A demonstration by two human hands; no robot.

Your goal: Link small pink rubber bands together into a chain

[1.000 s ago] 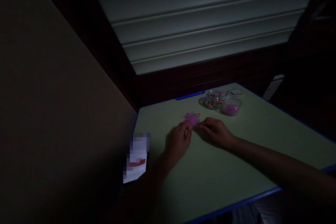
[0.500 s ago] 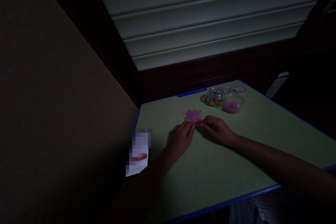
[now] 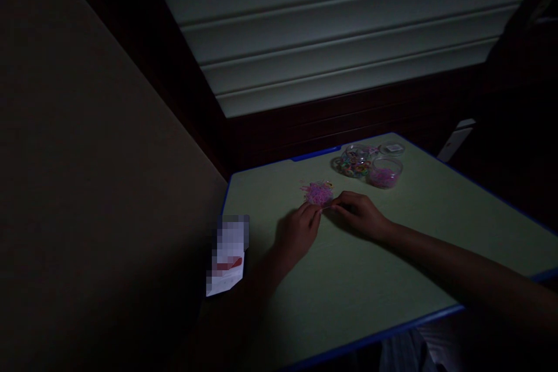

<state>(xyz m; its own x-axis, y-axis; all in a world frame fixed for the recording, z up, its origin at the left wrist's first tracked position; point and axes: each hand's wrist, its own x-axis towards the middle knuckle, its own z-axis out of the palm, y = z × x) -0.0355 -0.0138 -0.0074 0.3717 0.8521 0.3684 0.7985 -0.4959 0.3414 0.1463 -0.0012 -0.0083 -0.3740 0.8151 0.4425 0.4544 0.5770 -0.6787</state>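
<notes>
A loose pile of small pink and purple rubber bands (image 3: pixel 319 192) lies on the pale green table (image 3: pixel 375 279). Just in front of it, my left hand (image 3: pixel 300 229) is closed in a pinch, fingertips by the pile's near edge. My right hand (image 3: pixel 360 212) pinches from the other side, thumb and forefinger together. Between the two sets of fingertips runs a thin, light strand, which looks like a rubber band pulled taut. The dim light hides its finer detail.
Behind the pile to the right stand a clear tub of pink bands (image 3: pixel 385 173) and a container of multicoloured bands (image 3: pixel 355 161). A clear lid (image 3: pixel 392 149) lies beyond them. On the table's left edge rests a phone-like item (image 3: pixel 227 256), partly pixelated. A wall borders the left.
The hands keep their pinch on the thin strand, with only a slight shift at the fingertips. The whole view has moved a little.
</notes>
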